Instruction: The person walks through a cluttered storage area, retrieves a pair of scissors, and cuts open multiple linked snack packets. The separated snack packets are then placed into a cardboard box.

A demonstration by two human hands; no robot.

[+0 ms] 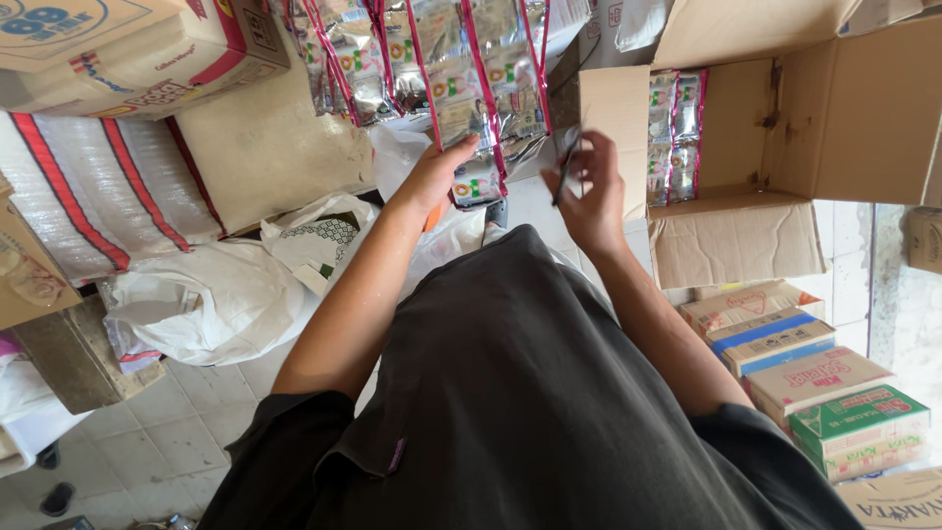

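Tiles (177, 432) of pale floor lie left, white sacks (206, 294) beside them, an open carton (746, 147) right. Silver sachet strips (461, 88) edged red hang ahead. Your left hand (437, 172) pinches the lowest sachet; your right hand (589, 191) has fingers (574, 162) closed on a thin dark tool (566, 169) just beside them.

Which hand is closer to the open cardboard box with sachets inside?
Right. The right hand, holding a thin dark tool, is just beside the open cardboard box, by its left flap. The left hand is farther left, touching the hanging sachet strips.
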